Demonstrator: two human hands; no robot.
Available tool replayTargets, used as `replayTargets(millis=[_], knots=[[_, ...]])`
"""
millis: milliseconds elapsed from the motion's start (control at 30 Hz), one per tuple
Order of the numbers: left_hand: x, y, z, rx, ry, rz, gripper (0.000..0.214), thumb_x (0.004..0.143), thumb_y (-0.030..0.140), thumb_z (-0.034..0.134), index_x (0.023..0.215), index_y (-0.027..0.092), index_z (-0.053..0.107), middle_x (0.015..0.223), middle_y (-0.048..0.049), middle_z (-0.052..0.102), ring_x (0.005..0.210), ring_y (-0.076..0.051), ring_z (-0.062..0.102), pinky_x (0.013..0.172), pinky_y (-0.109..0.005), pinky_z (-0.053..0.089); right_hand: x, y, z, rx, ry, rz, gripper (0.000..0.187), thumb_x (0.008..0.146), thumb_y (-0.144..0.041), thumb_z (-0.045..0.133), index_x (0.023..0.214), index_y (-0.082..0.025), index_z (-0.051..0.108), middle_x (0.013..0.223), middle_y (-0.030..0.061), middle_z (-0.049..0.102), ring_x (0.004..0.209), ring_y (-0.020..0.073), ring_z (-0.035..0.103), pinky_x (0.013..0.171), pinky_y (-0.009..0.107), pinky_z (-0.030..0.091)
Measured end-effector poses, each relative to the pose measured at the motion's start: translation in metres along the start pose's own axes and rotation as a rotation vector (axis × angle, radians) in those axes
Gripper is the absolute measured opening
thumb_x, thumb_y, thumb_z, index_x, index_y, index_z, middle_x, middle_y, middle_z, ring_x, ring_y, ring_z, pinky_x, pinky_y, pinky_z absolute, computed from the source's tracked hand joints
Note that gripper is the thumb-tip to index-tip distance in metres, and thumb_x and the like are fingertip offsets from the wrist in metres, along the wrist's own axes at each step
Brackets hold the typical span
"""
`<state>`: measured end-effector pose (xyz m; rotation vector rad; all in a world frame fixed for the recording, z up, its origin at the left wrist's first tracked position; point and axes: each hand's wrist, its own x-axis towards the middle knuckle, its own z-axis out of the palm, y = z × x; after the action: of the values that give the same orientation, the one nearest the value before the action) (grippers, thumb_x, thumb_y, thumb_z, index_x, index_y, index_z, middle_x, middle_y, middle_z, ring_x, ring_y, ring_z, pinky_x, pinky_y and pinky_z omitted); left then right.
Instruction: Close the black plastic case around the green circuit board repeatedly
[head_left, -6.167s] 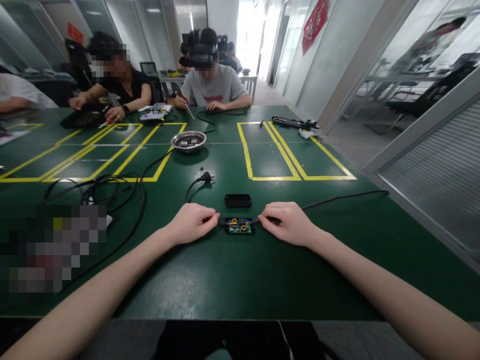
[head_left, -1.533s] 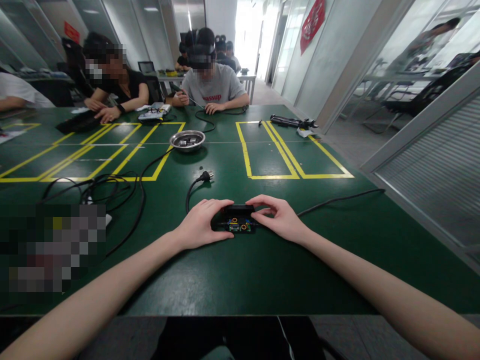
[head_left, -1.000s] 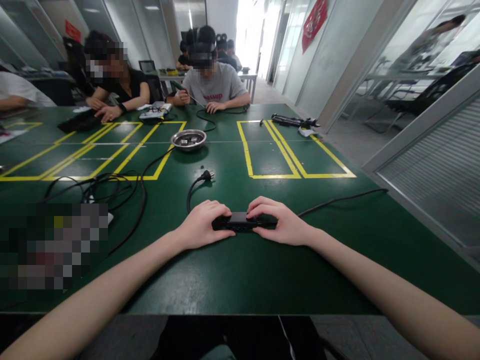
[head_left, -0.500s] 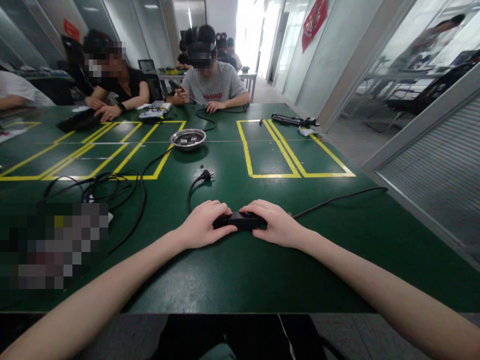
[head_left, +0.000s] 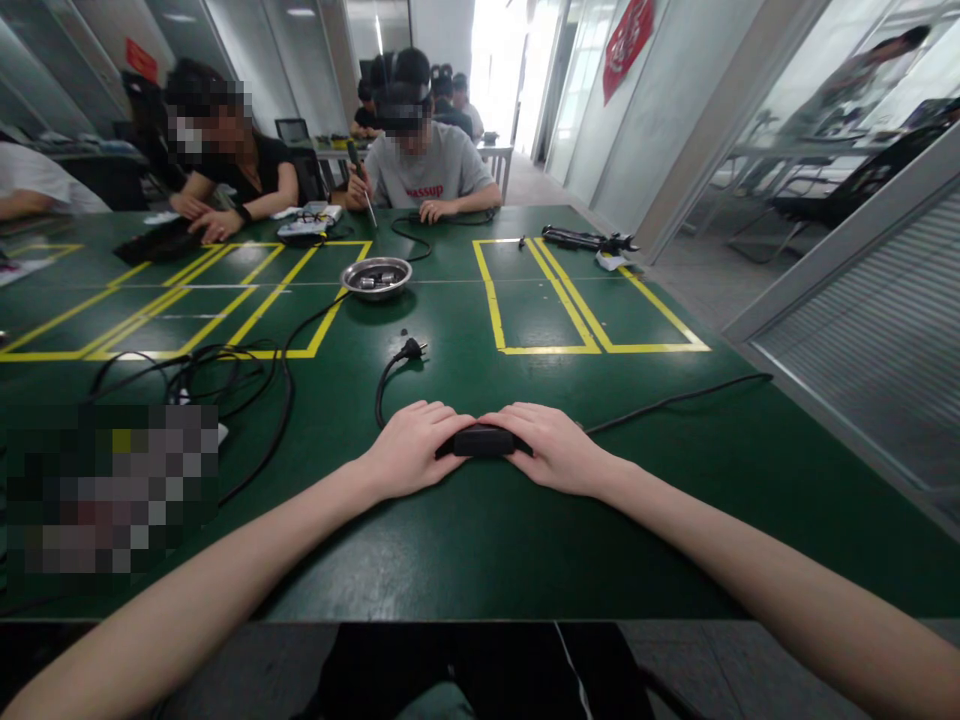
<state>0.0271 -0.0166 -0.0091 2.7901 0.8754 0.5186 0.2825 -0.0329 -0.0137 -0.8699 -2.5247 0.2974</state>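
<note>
1. Head view, and both hands are down on the green counter (head_left: 480, 540), meeting right in the middle over a small black box (head_left: 482, 441).
2. Left hand (head_left: 411, 447) covers the box's left end, fingers curled over the top. Its grip is closed on the box, with nothing else in it.
3. Right hand (head_left: 553, 447) mirrors it on the right end, fingers arched over the top, grip likewise closed on the box. The fingertips of the two hands nearly meet above it.
4. The box lies flat on the counter, just in front of the person. A black cord (head_left: 675, 397) runs out from under the right hand toward the far right edge. A second cord (head_left: 380, 390) loops from the left hand up to a plug (head_left: 410, 350).
5. My read: this is a two-handed press straight down on the box. Doing it well calls for even pressure at both ends, the box flat on the counter, and each cord leading straight out so neither gets pinched.
6. Watch for tilt: push harder on one side and the box could rock or skid on that smooth surface.
7. Around it are a metal bowl (head_left: 376, 277) further back, a tangle of cables (head_left: 217, 375) to the left and yellow tape lines (head_left: 551, 350). Other people are at work at the far end, well apart.
</note>
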Motion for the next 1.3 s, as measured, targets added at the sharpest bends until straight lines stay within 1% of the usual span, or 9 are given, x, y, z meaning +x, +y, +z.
replayTargets(millis=[200, 300, 433, 700, 833, 967, 1067, 1200, 1300], knots=[[0.0, 0.002, -0.003, -0.013, 0.004, 0.0, 0.032, 0.101, 0.041, 0.056, 0.12, 0.019, 0.068, 0.096, -0.0073, 0.076, 0.087, -0.023, 0.07, 0.078, -0.035, 0.047, 0.0, -0.002, -0.002, 0.0, -0.008, -0.003, 0.032, 0.098, -0.022, 0.056, 0.128, -0.016, 0.065, 0.107, 0.013, 0.076, 0.096, 0.0254, 0.07, 0.086, 0.041, 0.056], [0.0, 0.005, -0.004, -0.017, 0.0, 0.002, 0.032, 0.1, 0.043, 0.058, 0.116, 0.018, 0.069, 0.096, -0.0075, 0.077, 0.086, -0.023, 0.07, 0.077, -0.035, 0.046, 0.002, -0.005, -0.003, -0.035, -0.01, -0.015, 0.03, 0.1, -0.032, 0.058, 0.124, -0.016, 0.067, 0.102, 0.0124, 0.076, 0.092, 0.0253, 0.069, 0.083, 0.039, 0.056], [0.0, 0.008, -0.005, -0.021, -0.017, 0.002, 0.033, 0.1, 0.043, 0.057, 0.116, 0.017, 0.069, 0.096, -0.0081, 0.077, 0.086, -0.023, 0.07, 0.078, -0.036, 0.046, 0.002, -0.006, -0.005, -0.102, -0.017, -0.057, 0.037, 0.104, -0.044, 0.056, 0.122, -0.014, 0.067, 0.098, 0.0128, 0.076, 0.088, 0.0253, 0.07, 0.079, 0.038, 0.054], [0.001, 0.01, -0.006, 0.124, 0.008, 0.095, 0.051, 0.105, 0.057, 0.045, 0.121, 0.014, 0.068, 0.09, -0.0104, 0.074, 0.083, -0.024, 0.067, 0.08, -0.038, 0.047, 0.0, -0.009, -0.007, -0.147, -0.007, -0.057, 0.033, 0.103, -0.043, 0.057, 0.117, -0.015, 0.068, 0.094, 0.011, 0.075, 0.084, 0.024, 0.07, 0.075, 0.035, 0.051], [0.002, 0.012, -0.007, 0.161, -0.006, 0.097, 0.049, 0.107, 0.055, 0.041, 0.112, 0.015, 0.069, 0.089, -0.0106, 0.073, 0.083, -0.024, 0.067, 0.078, -0.038, 0.046, 0.0, -0.008, -0.007, -0.159, 0.014, -0.076, 0.038, 0.103, -0.046, 0.057, 0.125, -0.016, 0.066, 0.096, 0.0107, 0.076, 0.085, 0.0237, 0.071, 0.076, 0.035, 0.053], [0.002, 0.011, -0.007, 0.18, -0.004, 0.101, 0.047, 0.106, 0.053, 0.044, 0.116, 0.014, 0.069, 0.091, -0.0109, 0.073, 0.084, -0.025, 0.067, 0.079, -0.039, 0.046, -0.001, -0.008, -0.008, -0.209, 0.025, -0.142, 0.039, 0.107, -0.046, 0.048, 0.121, -0.015, 0.068, 0.104, 0.0124, 0.078, 0.086, 0.0238, 0.071, 0.074, 0.035, 0.053], [0.002, 0.011, -0.008, 0.164, 0.031, 0.101, 0.048, 0.103, 0.054, 0.047, 0.12, 0.015, 0.069, 0.091, -0.0105, 0.074, 0.084, -0.025, 0.067, 0.078, -0.039, 0.047, -0.001, -0.008, -0.01, -0.224, 0.028, -0.171, 0.04, 0.108, -0.045, 0.046, 0.116, -0.014, 0.07, 0.102, 0.0136, 0.079, 0.083, 0.0244, 0.072, 0.072, 0.035, 0.054], [0.001, 0.013, -0.01, 0.179, 0.063, 0.147, 0.043, 0.105, 0.049, 0.047, 0.12, 0.015, 0.068, 0.097, -0.0108, 0.076, 0.086, -0.025, 0.068, 0.077, -0.038, 0.047, -0.001, -0.008, -0.011, -0.236, 0.039, -0.145, 0.04, 0.108, -0.047, 0.047, 0.111, -0.015, 0.071, 0.094, 0.0128, 0.078, 0.08, 0.0241, 0.072, 0.071, 0.034, 0.054], [0.0, 0.013, -0.01, 0.188, 0.062, 0.164, 0.038, 0.107, 0.044, 0.045, 0.116, 0.015, 0.068, 0.101, -0.011, 0.076, 0.087, -0.024, 0.069, 0.076, -0.037, 0.046, 0.0, -0.008, -0.012, -0.218, 0.049, -0.137, 0.04, 0.106, -0.048, 0.05, 0.117, -0.014, 0.07, 0.1, 0.0128, 0.079, 0.085, 0.0247, 0.074, 0.073, 0.035, 0.057]])
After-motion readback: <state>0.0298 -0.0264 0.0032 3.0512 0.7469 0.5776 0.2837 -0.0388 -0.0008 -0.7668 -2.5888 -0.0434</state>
